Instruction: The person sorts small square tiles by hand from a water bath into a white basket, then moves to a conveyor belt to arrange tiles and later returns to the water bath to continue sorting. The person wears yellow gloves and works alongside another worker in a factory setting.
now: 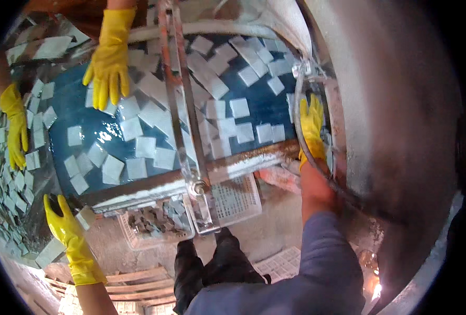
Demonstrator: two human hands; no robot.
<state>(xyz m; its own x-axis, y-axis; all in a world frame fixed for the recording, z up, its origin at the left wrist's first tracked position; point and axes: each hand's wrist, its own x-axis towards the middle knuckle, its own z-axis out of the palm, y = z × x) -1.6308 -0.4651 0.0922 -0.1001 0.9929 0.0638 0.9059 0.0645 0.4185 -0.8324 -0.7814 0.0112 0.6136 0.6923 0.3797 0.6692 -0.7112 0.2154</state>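
A blue tank (86, 113) of wet liquid holds several white square tiles (145, 147) lying on its surface. My left hand (65, 226), in a yellow glove, hovers at the tank's lower left corner with its fingers spread, holding nothing. A loose white tile (86, 217) lies just right of it. My right hand (311, 128), also in a yellow glove, lies flat on the tank's right rim beside a clear hose (296, 113), fingers extended. Another person's two yellow-gloved hands reach in from the far side: one (108, 63) rests on tiles, the other (14, 126) is at the left edge.
A rusty metal frame bar (183, 105) crosses the tank from front to back. Below the front rim stand white plastic baskets (238, 199), one holding grey pieces (157, 218). A heap of grey tiles (2, 194) lies left. A large grey drum (400, 105) stands right; wooden slats (133, 281) lie below.
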